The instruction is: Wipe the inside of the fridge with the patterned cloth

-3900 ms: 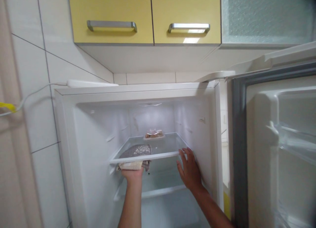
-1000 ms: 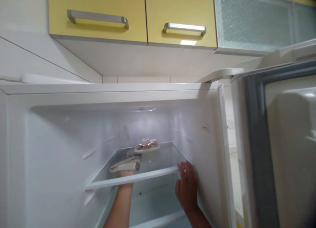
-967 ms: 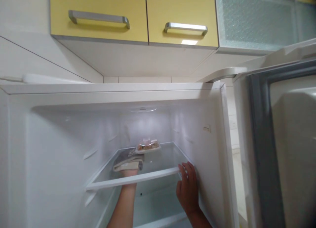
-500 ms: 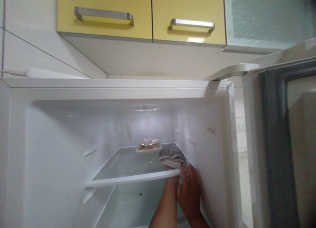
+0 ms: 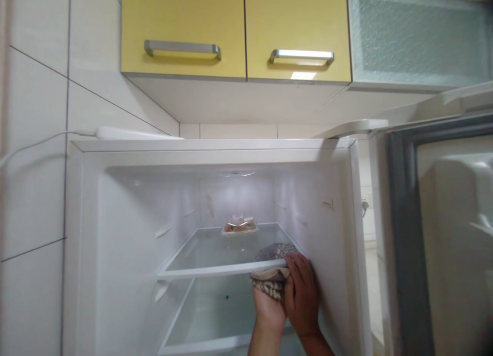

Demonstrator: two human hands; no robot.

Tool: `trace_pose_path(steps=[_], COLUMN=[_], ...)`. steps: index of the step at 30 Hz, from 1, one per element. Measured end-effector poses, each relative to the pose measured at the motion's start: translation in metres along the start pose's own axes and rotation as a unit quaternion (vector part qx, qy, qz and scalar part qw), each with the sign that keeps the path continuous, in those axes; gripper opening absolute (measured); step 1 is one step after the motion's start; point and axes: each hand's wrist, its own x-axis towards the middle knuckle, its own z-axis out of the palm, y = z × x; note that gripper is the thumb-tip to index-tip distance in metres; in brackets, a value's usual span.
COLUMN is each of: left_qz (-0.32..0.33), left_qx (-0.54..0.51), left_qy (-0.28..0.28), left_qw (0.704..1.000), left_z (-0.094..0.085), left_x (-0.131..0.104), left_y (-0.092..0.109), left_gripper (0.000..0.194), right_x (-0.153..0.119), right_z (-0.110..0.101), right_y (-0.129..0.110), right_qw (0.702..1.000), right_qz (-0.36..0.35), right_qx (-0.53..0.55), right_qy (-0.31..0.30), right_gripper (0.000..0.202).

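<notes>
A patterned grey-brown cloth (image 5: 270, 284) covers the fingers of my left hand (image 5: 269, 311), just below the front edge of the upper fridge shelf (image 5: 223, 269). More of the cloth shows behind that edge, dim, as if seen through the glass. My left palm faces up and the fingers are mostly hidden by the cloth. My right hand (image 5: 302, 294) is beside it, its fingers bent over the right end of the shelf's front edge and its thumb close to the cloth.
A wrapped food tray (image 5: 240, 225) sits at the back of the upper shelf. Below is a lower shelf (image 5: 208, 345). The fridge door (image 5: 404, 232) stands open at the right. Yellow cabinets (image 5: 185, 17) hang above, and a white cable (image 5: 42, 138) runs at the left.
My left hand and the cloth have come forward, from behind the shelf's front edge to below it. My right hand stays at the edge. The view has shifted slightly.
</notes>
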Motion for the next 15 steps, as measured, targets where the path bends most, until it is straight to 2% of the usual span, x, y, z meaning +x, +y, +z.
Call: trace_pose_path(steps=[3, 6, 8, 10, 12, 15], left_qz=[0.008, 0.026, 0.052, 0.086, 0.16, 0.202], left_qx=[0.008, 0.013, 0.003, -0.011, -0.037, -0.038], left_qy=[-0.038, -0.084, -0.122, -0.178, -0.228, -0.256], left_qw=[0.999, 0.996, 0.991, 0.98, 0.96, 0.944], left_z=[0.001, -0.005, -0.016, -0.029, -0.043, -0.058], left_x=[-0.015, -0.021, -0.022, -0.023, -0.026, -0.03], left_y=[0.006, 0.031, 0.063, 0.104, 0.145, 0.188], left_gripper=[0.04, 0.039, 0.04, 0.042, 0.047, 0.052], right_x=[0.001, 0.0, -0.002, -0.004, -0.005, -0.007], right_z=[-0.003, -0.003, 0.0, 0.004, 0.009, 0.016], right_y=[0.001, 0.002, 0.002, 0.002, 0.001, 0.001], right_qw=[1.0, 0.999, 0.999, 1.0, 1.0, 1.0], right_qz=[-0.004, -0.009, -0.007, -0.004, 0.003, 0.012], right_qx=[-0.002, -0.012, -0.017, -0.017, -0.016, -0.014], right_qy=[-0.017, -0.031, -0.028, -0.021, -0.009, 0.004], right_gripper=[0.05, 0.052, 0.051, 0.05, 0.048, 0.047])
